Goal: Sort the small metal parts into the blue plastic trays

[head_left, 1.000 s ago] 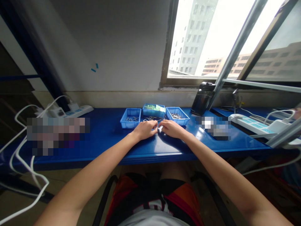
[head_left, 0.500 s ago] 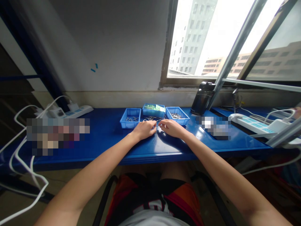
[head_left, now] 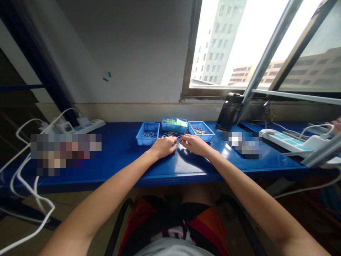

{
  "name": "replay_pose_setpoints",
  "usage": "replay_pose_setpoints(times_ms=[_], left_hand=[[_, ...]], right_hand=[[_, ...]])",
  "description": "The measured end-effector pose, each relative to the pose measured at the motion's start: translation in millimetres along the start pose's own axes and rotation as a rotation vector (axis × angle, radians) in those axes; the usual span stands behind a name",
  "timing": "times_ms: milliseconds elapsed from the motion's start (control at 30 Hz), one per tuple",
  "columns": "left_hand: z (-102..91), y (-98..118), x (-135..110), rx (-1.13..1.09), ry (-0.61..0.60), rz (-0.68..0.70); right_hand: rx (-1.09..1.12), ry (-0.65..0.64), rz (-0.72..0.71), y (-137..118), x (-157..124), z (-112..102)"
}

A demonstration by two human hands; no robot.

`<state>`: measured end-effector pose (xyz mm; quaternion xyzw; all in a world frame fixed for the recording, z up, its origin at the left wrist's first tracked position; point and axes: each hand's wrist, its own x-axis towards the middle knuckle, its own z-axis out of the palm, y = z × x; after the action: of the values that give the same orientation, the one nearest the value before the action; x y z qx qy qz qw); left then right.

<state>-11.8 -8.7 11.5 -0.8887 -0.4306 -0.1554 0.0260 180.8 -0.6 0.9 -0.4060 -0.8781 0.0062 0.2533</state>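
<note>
My left hand (head_left: pixel 164 147) rests on the blue table with its fingers curled together. Facing it across a small gap, my right hand (head_left: pixel 192 144) has its fingers bent in a pinch. Whatever the fingertips hold is too small to make out. Just beyond them lies a pile of thin metal pieces (head_left: pixel 170 134), screw-like in shape, partly covered by my hands. A left blue tray (head_left: pixel 145 141) and a right blue tray (head_left: pixel 209 136) hold similar metal pieces. Behind the pile, a third blue tray (head_left: pixel 166 127) has a green shiny packet (head_left: pixel 176 122) in it.
A black bottle (head_left: pixel 228 112) stands at the back right, near a metal frame post. Blurred-out items lie on the table at both sides. A left power strip (head_left: pixel 90 126) and a right power strip (head_left: pixel 285 140) trail white cables. Another person's hand (head_left: pixel 335 126) shows at the right edge.
My right hand's fingers have shifted very slightly; my left hand stays put. The other person's hand at the right edge has moved a little. The trays have not moved.
</note>
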Motion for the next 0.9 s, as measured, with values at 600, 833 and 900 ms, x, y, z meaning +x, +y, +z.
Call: replay_pose_setpoints(times_ms=[600,833,900], left_hand=[[4.3,-4.1,1.0,0.016,0.014,0.029],[3.5,-4.0,0.3,0.023,0.003,0.042],[3.3,-3.7,0.0,0.025,0.008,0.046]], right_hand=[[-0.009,-0.034,0.011,2.8,0.0,0.8],[-0.012,-0.026,0.008,2.7,-0.1,1.2],[-0.011,-0.031,0.006,3.6,-0.2,2.3]])
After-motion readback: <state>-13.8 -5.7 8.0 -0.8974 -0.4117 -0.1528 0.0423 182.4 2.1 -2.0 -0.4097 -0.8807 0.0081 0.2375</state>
